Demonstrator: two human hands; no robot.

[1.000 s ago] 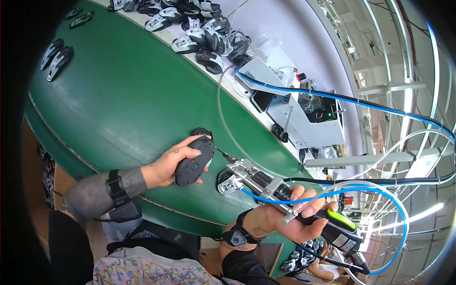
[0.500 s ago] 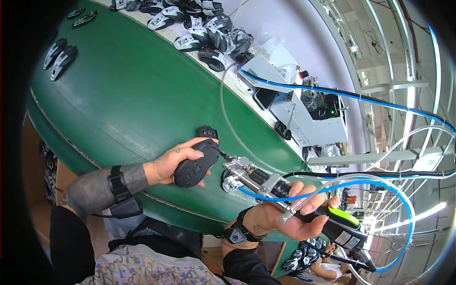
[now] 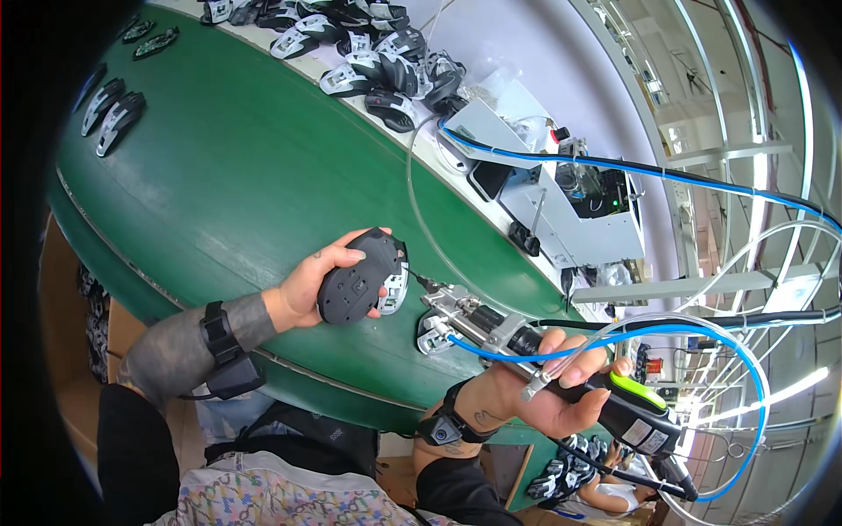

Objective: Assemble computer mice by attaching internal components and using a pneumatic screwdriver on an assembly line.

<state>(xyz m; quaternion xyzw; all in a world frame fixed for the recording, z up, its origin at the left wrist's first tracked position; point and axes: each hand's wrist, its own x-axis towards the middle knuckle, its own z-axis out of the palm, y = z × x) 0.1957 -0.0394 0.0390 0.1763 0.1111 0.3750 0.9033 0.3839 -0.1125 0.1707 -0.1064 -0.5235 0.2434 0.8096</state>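
Note:
My left hand (image 3: 329, 267) is wrapped round a black computer mouse (image 3: 358, 289), its flat underside turned toward me. Partly hidden behind it on the green belt is a white-and-black mouse part (image 3: 395, 289). My right hand (image 3: 566, 381) grips a powered screwdriver (image 3: 491, 329) with a metal nose, a black body and a lime-green strip. Its tip points at the held mouse from the right, with a small gap between them. Under the metal nose, another white-and-black mouse part (image 3: 434, 335) lies on the belt, partly covered.
The green conveyor belt (image 3: 237, 167) runs diagonally, with several mouse parts (image 3: 121, 123) at its far left. Many mouse shells (image 3: 386, 66) are piled on the ledge behind. A grey machine (image 3: 579, 219) stands back right. A blue air hose (image 3: 745, 368) loops beside my right hand.
My left hand has raised and turned the mouse slightly, away from the screwdriver tip. The screwdriver has shifted a little right. Mouse parts on the belt have moved a little toward me.

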